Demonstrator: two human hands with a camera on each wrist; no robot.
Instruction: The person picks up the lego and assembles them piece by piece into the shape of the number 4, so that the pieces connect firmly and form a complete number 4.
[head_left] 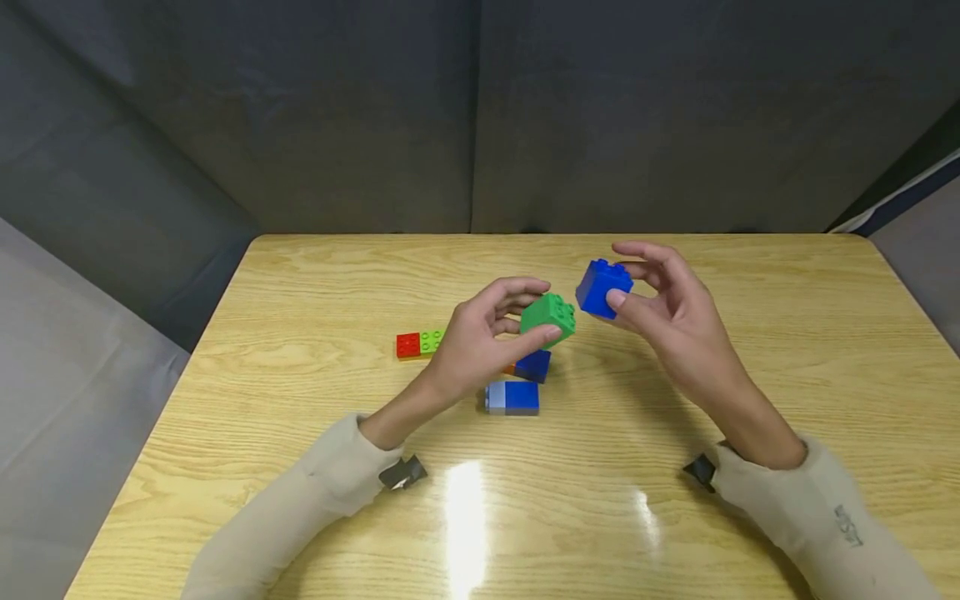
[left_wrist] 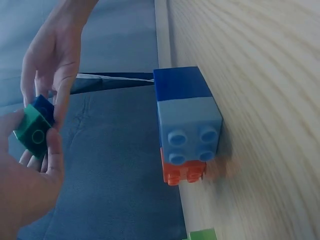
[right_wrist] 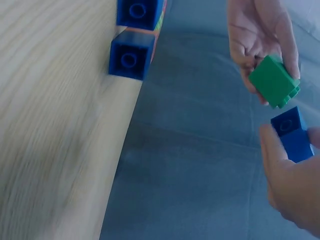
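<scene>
Two hands, one block in each. Left hand [head_left: 472, 350]: thumb on the near side of one green block [head_left: 538, 318], fingers curled behind it; a pinch. Right hand [head_left: 690, 333]: thumb against the near face of one blue block [head_left: 595, 290], other fingers behind, also pinching; the topmost finger arches above the block. Both blocks held up over the far half of the table, green to the left, blue to the right and slightly farther. Close together, a narrow gap between. Green studs face right, toward the blue one.

Below, around the left hand, six more blocks show, in three two-colour pairs. Left: one red block [head_left: 408, 345] beside one lime block [head_left: 431, 340], the latter partly behind the hand. Middle: one orange block [head_left: 510, 368], mostly hidden, with one dark blue block [head_left: 534, 366] on its right. Nearest: one pale blue block [head_left: 496, 397], studs left, touching a second dark blue block.

Farther out: two pale sleeves [head_left: 337, 467], one wood-grained table [head_left: 300, 467], dark curtain [head_left: 360, 117] along the far side.
</scene>
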